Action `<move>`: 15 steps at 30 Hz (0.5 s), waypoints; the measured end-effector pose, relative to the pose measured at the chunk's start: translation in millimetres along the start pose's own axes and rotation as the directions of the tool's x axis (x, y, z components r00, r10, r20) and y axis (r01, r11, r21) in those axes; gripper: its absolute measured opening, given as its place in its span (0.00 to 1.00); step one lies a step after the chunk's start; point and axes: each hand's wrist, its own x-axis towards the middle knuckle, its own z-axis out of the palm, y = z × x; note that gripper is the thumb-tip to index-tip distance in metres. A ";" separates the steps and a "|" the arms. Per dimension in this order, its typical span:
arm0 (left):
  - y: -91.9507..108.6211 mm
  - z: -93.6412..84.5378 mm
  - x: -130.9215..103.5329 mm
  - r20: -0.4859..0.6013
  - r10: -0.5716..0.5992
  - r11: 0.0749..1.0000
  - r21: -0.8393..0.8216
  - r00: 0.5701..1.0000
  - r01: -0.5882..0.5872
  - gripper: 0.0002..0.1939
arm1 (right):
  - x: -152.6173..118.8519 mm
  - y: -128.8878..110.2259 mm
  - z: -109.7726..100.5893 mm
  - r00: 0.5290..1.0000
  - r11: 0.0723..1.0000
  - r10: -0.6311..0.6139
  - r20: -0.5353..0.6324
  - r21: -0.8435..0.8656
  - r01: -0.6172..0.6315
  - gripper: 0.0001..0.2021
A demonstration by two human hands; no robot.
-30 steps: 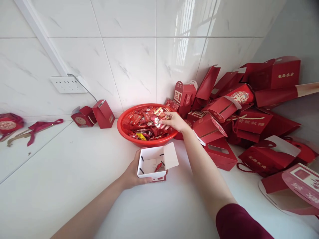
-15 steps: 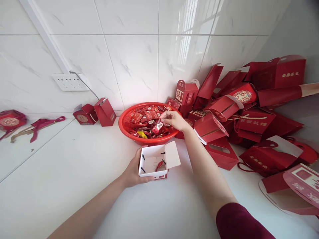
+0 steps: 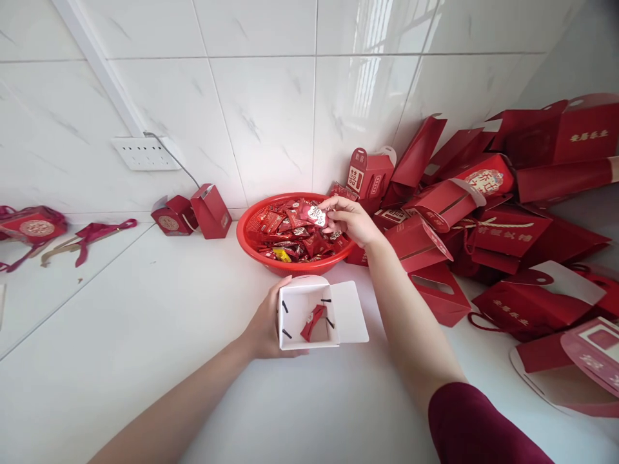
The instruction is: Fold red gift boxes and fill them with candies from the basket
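The right hand (image 3: 355, 223) has raised a pinched packet (image 3: 315, 216) above the basket (image 3: 242, 241), while the left hand (image 3: 264, 330) clasps the box (image 3: 296, 314), now tipped to show one red sweet (image 3: 313, 322) inside.

Behind the glossy plastic basket (image 3: 296, 267), tiles (image 3: 265, 109) are shining; in front of it, a paperboard box (image 3: 298, 306) is looking matt.

Box (image 3: 298, 308): open towards you, white inside, flap (image 3: 352, 312) out right, lower centre.
Boxed packet (image 3: 313, 323): red, lying slanted.
Upper packet (image 3: 314, 215): red, white-patched, over your red basket (image 3: 294, 266), frame centre.
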 end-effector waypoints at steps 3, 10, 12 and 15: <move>2.6 2.1 1.7 0.153 -0.004 1.000 -0.022 0.988 0.007 0.61 | -14.8 -33.2 12.4 0.988 0.999 -0.020 0.153 -0.046 0.027 0.07; -0.1 2.7 4.6 0.174 0.016 1.000 -0.030 0.985 -0.011 0.57 | -35.5 -67.7 37.2 0.670 0.763 0.486 0.562 -0.646 -0.011 0.12; 0.1 2.8 3.8 0.172 0.004 0.999 -0.041 0.985 0.003 0.58 | -33.7 -64.1 36.7 0.786 0.685 0.434 0.440 -0.728 0.029 0.11; 1.3 3.4 2.4 0.173 -0.011 1.000 -0.017 0.985 0.014 0.59 | -28.4 -56.7 26.4 0.946 0.702 0.241 0.219 -0.712 -0.014 0.12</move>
